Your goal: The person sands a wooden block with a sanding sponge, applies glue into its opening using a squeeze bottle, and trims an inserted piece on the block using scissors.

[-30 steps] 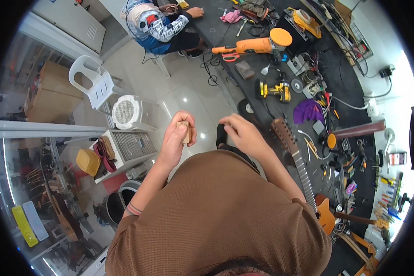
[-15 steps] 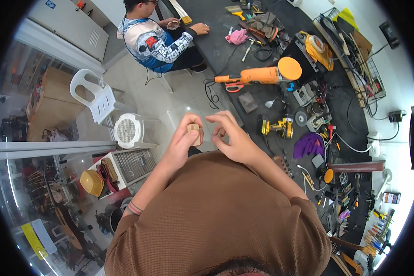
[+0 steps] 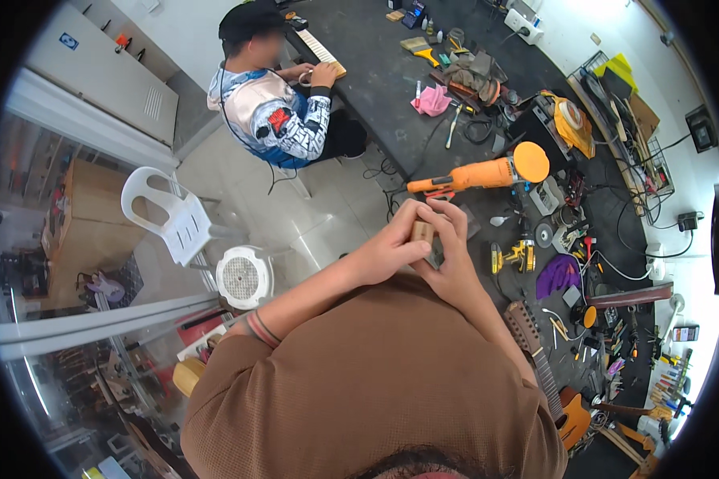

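A small light-brown wooden block [image 3: 423, 232] is held in front of my chest, near the bench edge. My left hand [image 3: 393, 246] grips it, the thumb lying along its lower side. Against its right side my right hand [image 3: 452, 249] is closed in, with bent fingers meeting the left fingertips. Part of the block is hidden by the fingers. A greyish patch shows in the gap between the hands; what it is I cannot tell.
Beyond my hands an orange power tool [image 3: 479, 173] lies on the dark bench [image 3: 375, 88], with a yellow cordless drill [image 3: 515, 255] to the right. A guitar [image 3: 545, 371] rests by my right arm. Leftward stand a white chair [image 3: 166, 215] and stool [image 3: 245, 278]. A person [image 3: 276, 104] sits far left.
Both hands have moved right with the block, and my right hand has closed in from apart. The view has shifted, showing the guitar. The seated person's hands have come together at the bench edge.
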Action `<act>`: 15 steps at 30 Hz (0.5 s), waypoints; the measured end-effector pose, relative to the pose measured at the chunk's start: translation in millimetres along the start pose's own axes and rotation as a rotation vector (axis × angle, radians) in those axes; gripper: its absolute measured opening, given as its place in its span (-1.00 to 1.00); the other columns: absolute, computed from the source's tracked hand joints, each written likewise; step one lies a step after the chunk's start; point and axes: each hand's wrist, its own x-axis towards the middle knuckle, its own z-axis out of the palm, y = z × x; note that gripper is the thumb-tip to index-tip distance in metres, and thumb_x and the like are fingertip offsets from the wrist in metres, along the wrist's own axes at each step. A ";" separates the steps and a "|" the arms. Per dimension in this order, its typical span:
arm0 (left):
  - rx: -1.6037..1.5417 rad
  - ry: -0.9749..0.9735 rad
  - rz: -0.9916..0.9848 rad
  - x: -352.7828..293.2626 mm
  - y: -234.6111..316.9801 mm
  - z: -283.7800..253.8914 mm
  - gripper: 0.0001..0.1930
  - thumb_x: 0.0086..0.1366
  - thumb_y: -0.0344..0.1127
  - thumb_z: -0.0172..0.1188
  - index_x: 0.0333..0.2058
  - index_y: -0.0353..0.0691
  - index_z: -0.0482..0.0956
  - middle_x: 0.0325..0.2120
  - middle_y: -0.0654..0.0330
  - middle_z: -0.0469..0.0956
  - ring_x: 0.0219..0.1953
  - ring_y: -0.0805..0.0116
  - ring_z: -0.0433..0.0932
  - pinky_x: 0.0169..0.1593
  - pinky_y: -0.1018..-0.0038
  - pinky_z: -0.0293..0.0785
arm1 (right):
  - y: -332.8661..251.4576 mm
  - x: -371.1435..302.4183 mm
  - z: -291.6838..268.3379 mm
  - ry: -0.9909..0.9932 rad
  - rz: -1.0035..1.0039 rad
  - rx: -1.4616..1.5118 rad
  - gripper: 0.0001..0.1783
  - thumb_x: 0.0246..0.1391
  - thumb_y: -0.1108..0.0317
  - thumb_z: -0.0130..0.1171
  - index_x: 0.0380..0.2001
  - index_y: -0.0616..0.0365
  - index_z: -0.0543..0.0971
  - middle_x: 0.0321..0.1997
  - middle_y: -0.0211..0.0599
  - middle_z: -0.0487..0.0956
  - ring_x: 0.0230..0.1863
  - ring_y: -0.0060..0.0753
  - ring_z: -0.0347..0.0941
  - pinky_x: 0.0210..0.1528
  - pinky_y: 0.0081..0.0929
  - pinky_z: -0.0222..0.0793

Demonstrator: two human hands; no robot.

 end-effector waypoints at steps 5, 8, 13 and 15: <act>-0.114 -0.097 -0.024 14.5 -2.2 -32.6 -0.58 0.52 -0.25 0.16 0.28 -0.18 0.41 0.07 0.24 0.38 0.15 0.40 0.40 0.38 0.30 0.36 | -9.6 18.2 14.4 0.083 0.048 -0.044 -0.05 0.04 0.58 0.65 0.50 -0.09 0.52 0.62 -0.08 0.21 0.46 0.03 0.46 0.47 -0.05 0.51; -0.265 -0.141 -0.068 19.9 -10.9 -40.4 -0.61 0.55 -0.25 0.18 0.27 -0.17 0.46 0.09 0.24 0.40 0.24 0.37 0.45 0.46 0.24 0.35 | -15.3 20.5 18.2 0.113 0.088 -0.076 -0.07 0.03 0.58 0.65 0.48 -0.09 0.55 0.61 -0.11 0.23 0.41 -0.02 0.50 0.45 -0.07 0.55; -0.339 -0.253 -0.174 32.1 -13.5 -38.7 -0.65 0.60 -0.23 0.20 0.25 -0.17 0.52 0.10 0.25 0.43 0.35 0.30 0.51 0.49 0.20 0.35 | -19.8 12.9 9.8 0.152 0.140 -0.056 -0.11 0.02 0.57 0.67 0.44 -0.05 0.60 0.58 -0.13 0.27 0.37 -0.06 0.53 0.42 -0.09 0.59; -0.345 -0.262 -0.180 37.2 -20.7 -32.6 -0.67 0.60 -0.23 0.20 0.23 -0.17 0.52 0.09 0.26 0.44 0.36 0.30 0.51 0.49 0.21 0.36 | -18.6 8.0 6.6 0.187 0.161 -0.054 -0.12 0.00 0.56 0.69 0.42 -0.05 0.62 0.58 -0.15 0.28 0.35 -0.08 0.54 0.41 -0.09 0.60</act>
